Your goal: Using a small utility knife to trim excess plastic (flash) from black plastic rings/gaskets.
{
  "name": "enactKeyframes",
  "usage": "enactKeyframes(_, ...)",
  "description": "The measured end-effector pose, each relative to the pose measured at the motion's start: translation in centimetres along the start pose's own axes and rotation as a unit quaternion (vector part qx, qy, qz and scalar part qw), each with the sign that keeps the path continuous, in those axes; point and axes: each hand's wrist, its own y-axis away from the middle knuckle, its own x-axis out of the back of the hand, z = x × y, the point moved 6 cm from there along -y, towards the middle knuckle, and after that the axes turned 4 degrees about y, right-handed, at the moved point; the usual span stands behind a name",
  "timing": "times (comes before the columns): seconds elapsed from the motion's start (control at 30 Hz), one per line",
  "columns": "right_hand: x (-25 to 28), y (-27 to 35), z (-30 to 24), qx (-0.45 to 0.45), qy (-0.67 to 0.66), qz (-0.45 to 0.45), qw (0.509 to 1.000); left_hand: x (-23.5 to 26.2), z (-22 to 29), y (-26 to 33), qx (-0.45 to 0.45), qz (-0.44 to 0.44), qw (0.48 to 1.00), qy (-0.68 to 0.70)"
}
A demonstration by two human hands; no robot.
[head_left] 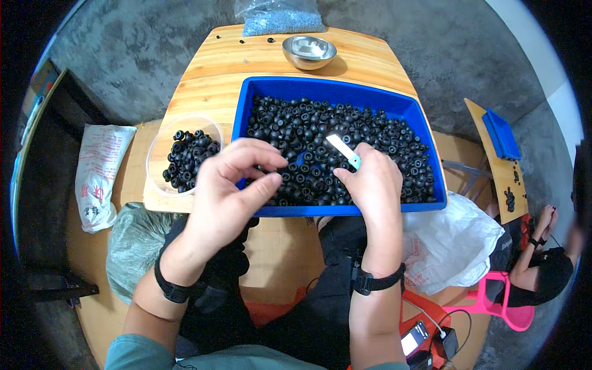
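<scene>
A blue plastic tray [336,90] holds a broad heap of small round black parts with holes [296,120]. My right hand [377,179] is closed around a small knife [341,148], whose pale blade points up and left over the heap; a bit of light-blue handle shows. Over the tray's near left corner, my left hand [231,180] is curved with thumb and index fingertips apart, and nothing shows between them. Beside it on the left, a clear round plastic tub [154,148] contains a smaller pile of the same black parts. Both wrists wear black straps.
A steel bowl [309,53] stands behind the tray on the wooden table [203,80], with a bag of bluish pellets [280,20] at the far edge. White sacks flank the table. At right, another person sits by a pink chair [521,308] and a second table [502,185].
</scene>
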Motion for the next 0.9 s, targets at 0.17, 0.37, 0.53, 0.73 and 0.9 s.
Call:
enactKeyframes(0.17, 0.2, 0.1, -0.3, 0.041, -0.008, 0.009, 0.999, -1.9, -0.7, 0.3, 0.024, -0.035, 0.999, 0.033)
enactKeyframes(0.37, 2.4, 2.2, -1.1, 0.087, -0.296, -0.030, 0.951, -2.6, -1.5, 0.8, 0.142, -0.029, 0.986, 0.086)
enactKeyframes(0.53, 4.5, 5.6, -4.2, 0.217, -0.364, -0.068, 0.903, -3.6, -1.7, 1.5, 0.204, -0.096, 0.928, 0.295)
enactKeyframes(0.73, 6.3, 6.1, -4.4, 0.185, -0.360, -0.028, 0.914, -3.4, -1.9, 1.9, 0.221, -0.128, 0.839, 0.481)
enactKeyframes(0.9, 6.8, 6.2, -3.6, 0.283, -0.389, 0.077, 0.873, -3.3, -1.1, 2.0, 0.232, -0.096, 0.819, 0.516)
